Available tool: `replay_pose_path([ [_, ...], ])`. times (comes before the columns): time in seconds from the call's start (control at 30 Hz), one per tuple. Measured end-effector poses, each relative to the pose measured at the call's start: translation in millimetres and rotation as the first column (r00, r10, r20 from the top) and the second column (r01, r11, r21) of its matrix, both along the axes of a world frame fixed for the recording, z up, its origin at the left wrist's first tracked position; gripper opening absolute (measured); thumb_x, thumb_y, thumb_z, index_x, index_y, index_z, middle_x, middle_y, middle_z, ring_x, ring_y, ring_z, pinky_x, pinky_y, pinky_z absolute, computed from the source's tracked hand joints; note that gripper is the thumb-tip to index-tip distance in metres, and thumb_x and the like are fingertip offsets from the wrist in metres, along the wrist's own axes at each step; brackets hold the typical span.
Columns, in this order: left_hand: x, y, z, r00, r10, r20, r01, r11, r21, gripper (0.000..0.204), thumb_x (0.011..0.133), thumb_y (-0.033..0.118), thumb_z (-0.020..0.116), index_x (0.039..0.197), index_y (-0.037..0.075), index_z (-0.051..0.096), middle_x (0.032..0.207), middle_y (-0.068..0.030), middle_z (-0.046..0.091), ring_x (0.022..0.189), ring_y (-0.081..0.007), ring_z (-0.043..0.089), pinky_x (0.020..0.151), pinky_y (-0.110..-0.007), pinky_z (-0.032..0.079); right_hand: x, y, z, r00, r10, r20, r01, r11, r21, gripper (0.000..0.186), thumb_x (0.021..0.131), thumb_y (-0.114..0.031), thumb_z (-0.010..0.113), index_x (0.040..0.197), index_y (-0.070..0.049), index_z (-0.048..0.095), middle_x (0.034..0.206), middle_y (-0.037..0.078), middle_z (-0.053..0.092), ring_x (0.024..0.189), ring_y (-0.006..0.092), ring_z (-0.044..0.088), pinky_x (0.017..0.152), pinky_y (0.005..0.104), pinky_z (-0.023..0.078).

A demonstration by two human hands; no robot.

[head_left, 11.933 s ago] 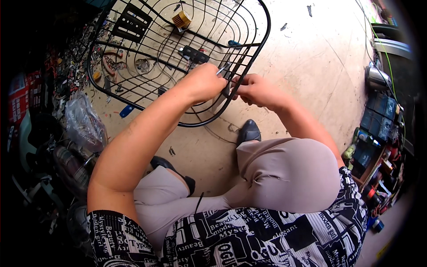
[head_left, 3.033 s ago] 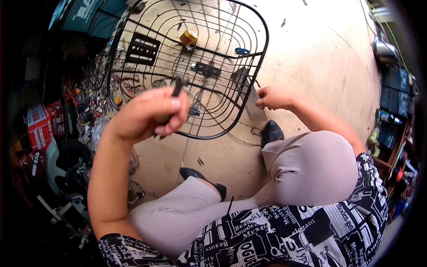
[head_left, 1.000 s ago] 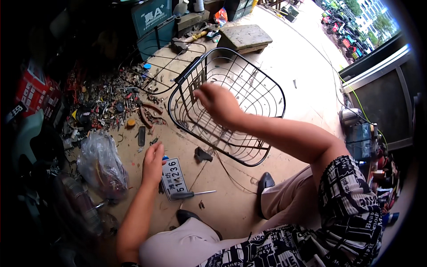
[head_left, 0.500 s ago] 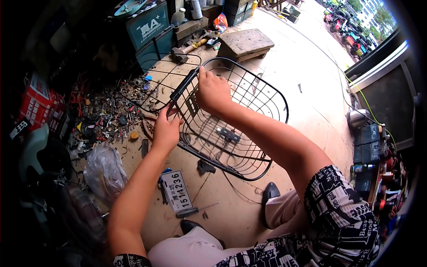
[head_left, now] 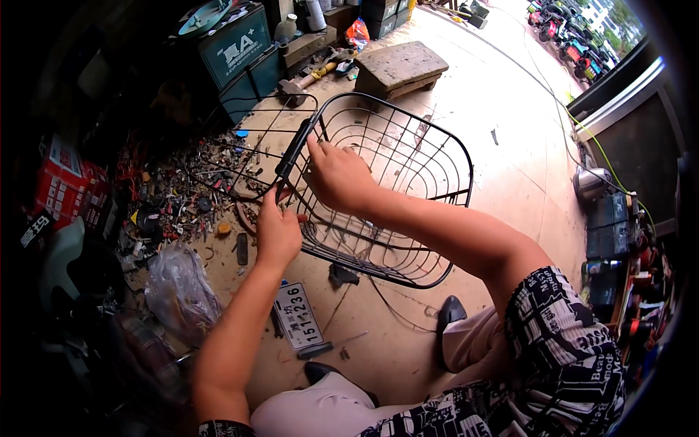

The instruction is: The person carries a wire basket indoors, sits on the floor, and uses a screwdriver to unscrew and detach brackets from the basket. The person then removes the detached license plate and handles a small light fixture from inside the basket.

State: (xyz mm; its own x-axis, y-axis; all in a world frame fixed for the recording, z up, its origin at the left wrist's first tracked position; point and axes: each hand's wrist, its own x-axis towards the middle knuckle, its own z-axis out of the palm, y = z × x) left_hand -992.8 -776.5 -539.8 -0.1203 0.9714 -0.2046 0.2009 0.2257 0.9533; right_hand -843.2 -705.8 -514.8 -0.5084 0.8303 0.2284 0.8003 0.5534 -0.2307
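Note:
A black wire basket (head_left: 408, 116) is held up in front of me, its mouth tilted toward me. Along its left rim runs a black sleeve (head_left: 293, 149), where a wire lid (head_left: 266, 109) joins and hangs out to the left. My left hand (head_left: 280, 233) grips the rim at the sleeve's near end, thumb and fingers closed round the wire. My right hand (head_left: 338, 175) reaches across the basket and is closed on its left wall, with the index finger against the sleeve. The wires behind my right hand are hidden.
Below the basket lie a white number plate (head_left: 298, 317) and a screwdriver (head_left: 317, 349). Scattered small parts (head_left: 182, 189) and a clear plastic bag (head_left: 178, 288) lie to the left. Beyond stand a wooden stool (head_left: 402, 69) and a green box (head_left: 237, 47). A kettle (head_left: 590, 182) is at right.
The basket has tilted, and the dark bracket seen inside it before is now largely out of sight. My right hand has shifted slightly left and down along the wall. Both hands keep their hold.

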Motion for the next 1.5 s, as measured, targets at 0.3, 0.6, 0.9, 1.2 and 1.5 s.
replay_pose_path([
  [0.3,-1.5,0.9,-9.4,0.999,0.025,0.046,-0.025,1.000,-0.001,0.049,0.090,-0.005,0.036,0.138,0.003,0.034,0.130,-0.0109,0.051,0.077,-0.0168,0.066,0.055,-0.025,0.045,-1.9,16.9,11.4,0.910,-0.222,-0.351,0.082,0.924,-0.374,0.051,0.071,-0.051,0.077,0.075,-0.004,0.058,0.066,0.010,0.060,0.063,0.0234,0.059,0.056,0.0351,0.045],
  [0.6,-1.3,-0.4,-1.8,0.997,-0.016,-0.080,0.013,0.999,-0.034,0.049,0.090,-0.003,0.036,0.139,0.001,0.033,0.130,-0.0117,0.053,0.078,-0.0192,0.067,0.072,-0.033,0.051,-1.1,46.5,24.9,0.993,-0.114,0.016,0.114,0.962,-0.248,0.066,0.059,-0.074,0.070,0.072,-0.009,0.065,0.062,0.009,0.060,0.058,0.0280,0.060,0.052,0.0388,0.046],
  [0.9,5.2,7.2,-8.8,0.989,-0.052,-0.137,0.058,0.998,0.039,0.046,0.090,-0.005,0.032,0.135,-0.002,0.034,0.130,-0.0129,0.051,0.076,-0.0168,0.067,0.060,-0.027,0.047,48.1,88.6,4.7,0.936,-0.266,-0.232,0.165,0.911,-0.378,0.056,0.076,-0.061,0.066,0.086,-0.007,0.070,0.078,0.014,0.067,0.072,0.0300,0.065,0.069,0.0389,0.050],
  [1.2,-61.8,22.2,-11.5,0.469,0.258,0.845,-0.111,0.966,-0.233,0.044,0.093,0.038,0.058,0.109,-0.002,0.056,0.105,-0.0104,0.064,0.094,-0.0187,0.060,0.078,-0.030,0.048,190.6,14.8,19.9,0.881,-0.435,-0.185,0.402,0.895,-0.194,0.026,0.086,-0.015,0.052,0.107,-0.004,0.063,0.111,0.015,0.065,0.105,0.0309,0.060,0.090,0.0387,0.047],
  [1.5,-88.0,54.1,-27.9,0.609,0.076,0.789,-0.183,0.982,0.046,0.022,0.096,0.007,0.051,0.118,0.007,0.051,0.121,-0.0132,0.058,0.095,-0.0192,0.062,0.078,-0.027,0.050,238.6,-80.3,-0.3,0.199,-0.925,-0.323,0.511,0.379,-0.771,0.052,0.092,-0.040,0.053,0.123,0.001,0.045,0.115,0.016,0.056,0.100,0.0205,0.055,0.084,0.0362,0.048],
])
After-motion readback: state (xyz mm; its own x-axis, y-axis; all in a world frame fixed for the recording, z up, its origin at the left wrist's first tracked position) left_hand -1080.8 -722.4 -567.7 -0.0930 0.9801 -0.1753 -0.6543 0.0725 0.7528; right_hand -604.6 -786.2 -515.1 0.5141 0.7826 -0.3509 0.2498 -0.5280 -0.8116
